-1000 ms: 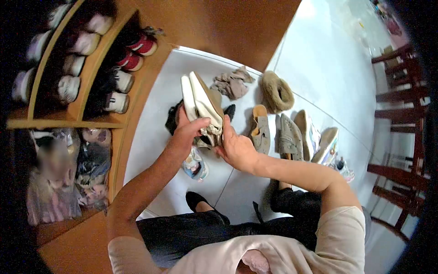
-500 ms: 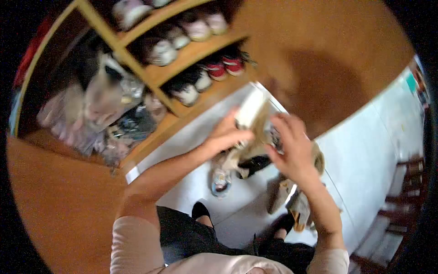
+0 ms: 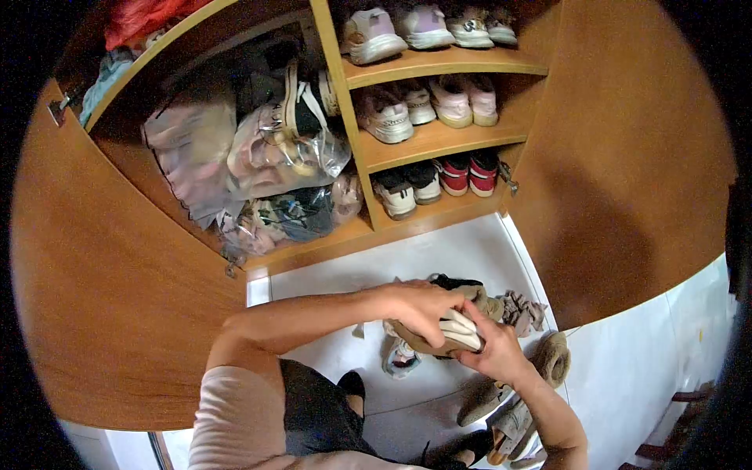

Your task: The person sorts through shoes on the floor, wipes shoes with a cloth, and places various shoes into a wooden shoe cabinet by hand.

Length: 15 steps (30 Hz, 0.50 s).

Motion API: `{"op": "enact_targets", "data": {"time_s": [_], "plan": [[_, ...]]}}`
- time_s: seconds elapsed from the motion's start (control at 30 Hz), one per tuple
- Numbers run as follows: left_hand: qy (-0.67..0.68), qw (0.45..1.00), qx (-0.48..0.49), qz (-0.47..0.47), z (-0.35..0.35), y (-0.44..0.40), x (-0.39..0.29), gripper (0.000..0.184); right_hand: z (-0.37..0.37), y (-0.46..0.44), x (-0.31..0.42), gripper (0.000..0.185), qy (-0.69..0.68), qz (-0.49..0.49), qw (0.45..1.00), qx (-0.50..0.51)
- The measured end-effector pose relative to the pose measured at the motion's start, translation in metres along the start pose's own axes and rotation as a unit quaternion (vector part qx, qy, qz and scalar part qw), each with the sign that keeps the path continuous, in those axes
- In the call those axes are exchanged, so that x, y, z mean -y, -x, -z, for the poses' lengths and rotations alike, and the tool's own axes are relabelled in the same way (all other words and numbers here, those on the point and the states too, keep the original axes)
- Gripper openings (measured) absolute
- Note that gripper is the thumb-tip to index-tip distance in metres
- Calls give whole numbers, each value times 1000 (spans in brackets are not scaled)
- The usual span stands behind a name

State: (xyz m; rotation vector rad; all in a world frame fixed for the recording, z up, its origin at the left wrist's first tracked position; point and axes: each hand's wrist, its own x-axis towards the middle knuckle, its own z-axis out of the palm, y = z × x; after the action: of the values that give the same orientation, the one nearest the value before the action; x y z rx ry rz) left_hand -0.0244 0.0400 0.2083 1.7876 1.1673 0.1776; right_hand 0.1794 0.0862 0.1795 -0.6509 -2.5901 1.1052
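My left hand (image 3: 419, 309) and my right hand (image 3: 495, 347) meet in front of me, fingers wrapped round a pair of shoes (image 3: 462, 330) pressed together. Their white soles show between my hands, and part of a brown upper shows below my left fingers. On the floor just beyond lie tan and dark footwear (image 3: 486, 301) and a crumpled brownish cloth or paper (image 3: 523, 312). Beneath my left hand sits a shoe with a pale, clear-looking rim (image 3: 401, 360), partly covered by the held pair.
An open wooden cabinet (image 3: 446, 147) stands ahead, with sneakers (image 3: 466, 174) on its right shelves and plastic-bagged shoes (image 3: 290, 149) at left. Its doors (image 3: 117, 313) spread to both sides. A fuzzy brown shoe (image 3: 553, 360) and several others (image 3: 513, 431) lie by my right forearm.
My view has swung toward the cabinet. My hands, which were apart with a white-soled shoe at the left one, have come together round the pair, lower over the floor.
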Motion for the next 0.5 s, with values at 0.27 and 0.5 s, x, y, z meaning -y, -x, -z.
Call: {"op": "enact_targets", "data": {"time_s": [0.27, 0.5], "plan": [[-319, 742, -590, -30, 27, 149, -20, 65, -3, -59, 59, 70, -168, 47, 973, -148], [189, 631, -737, -153, 12, 159, 26, 102, -25, -144, 147, 69, -217, 175, 935, -221]]}}
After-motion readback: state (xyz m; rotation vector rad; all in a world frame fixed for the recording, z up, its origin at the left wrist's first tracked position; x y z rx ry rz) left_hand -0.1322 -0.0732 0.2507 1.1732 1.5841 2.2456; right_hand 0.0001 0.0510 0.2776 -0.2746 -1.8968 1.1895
